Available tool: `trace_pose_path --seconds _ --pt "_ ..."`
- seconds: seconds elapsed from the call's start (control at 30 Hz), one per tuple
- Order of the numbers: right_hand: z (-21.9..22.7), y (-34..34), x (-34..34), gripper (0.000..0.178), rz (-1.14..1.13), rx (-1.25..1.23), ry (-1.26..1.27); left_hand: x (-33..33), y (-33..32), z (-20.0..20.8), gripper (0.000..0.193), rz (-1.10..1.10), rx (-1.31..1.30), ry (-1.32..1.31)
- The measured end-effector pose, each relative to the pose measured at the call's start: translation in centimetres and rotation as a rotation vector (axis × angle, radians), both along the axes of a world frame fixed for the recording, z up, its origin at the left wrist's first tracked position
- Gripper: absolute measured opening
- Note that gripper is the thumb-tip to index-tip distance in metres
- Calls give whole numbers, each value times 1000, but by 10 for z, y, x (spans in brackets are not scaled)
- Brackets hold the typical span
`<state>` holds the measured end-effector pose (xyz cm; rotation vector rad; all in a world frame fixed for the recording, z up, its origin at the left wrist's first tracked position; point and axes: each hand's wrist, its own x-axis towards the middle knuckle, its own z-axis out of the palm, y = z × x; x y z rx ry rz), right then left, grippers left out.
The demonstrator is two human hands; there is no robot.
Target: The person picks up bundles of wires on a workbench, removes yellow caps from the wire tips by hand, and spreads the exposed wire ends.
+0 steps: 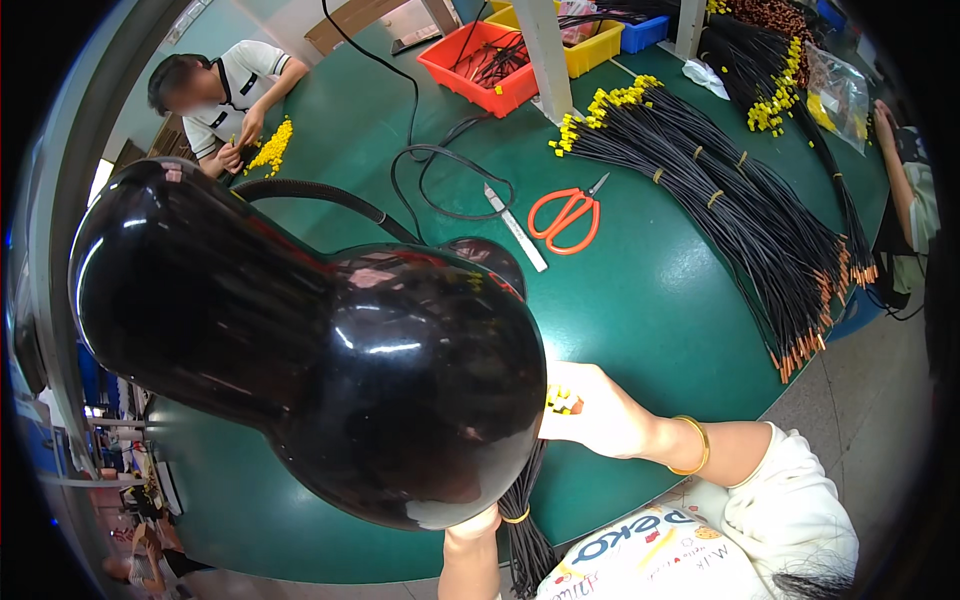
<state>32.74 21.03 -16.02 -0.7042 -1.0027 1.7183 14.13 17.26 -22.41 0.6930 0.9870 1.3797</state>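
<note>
A large glossy black lamp hood point(430, 370) fills the middle of the view and covers much of my hands. At its right edge, my right hand point(598, 408) is closed around small yellow connectors point(563, 400) on cable ends; the fingertips are partly behind the hood. My left hand point(474, 524) shows only near the wrist under the hood's lower edge, its fingers hidden. Beside that wrist a tied bundle of black cables point(524, 530) hangs over the table's near edge.
On the green table point(640, 300) lie orange-handled scissors point(567, 218), a white-handled knife point(517, 230) and bundled yellow-tipped cables point(720, 190). A red bin point(487, 72) stands behind, near a metal post point(548, 60). A co-worker point(225, 95) sits far left by yellow pieces point(270, 148); another person's arm point(897, 175) is at right.
</note>
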Motion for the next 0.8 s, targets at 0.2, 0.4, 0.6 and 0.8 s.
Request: trace_pose_path --seconds 0.2,0.4,0.6,0.8 --pt "-3 0 -5 12 -125 -36 54 12 2 16 41 31 -1 52" --pt "-13 2 -1 19 -124 94 -23 33 7 50 44 -89 -42 129" --pt "0 0 -1 21 -25 24 -28 31 3 62 46 -65 74 276" --pt "-22 1 -4 28 -158 67 -35 12 3 12 41 67 39 288"
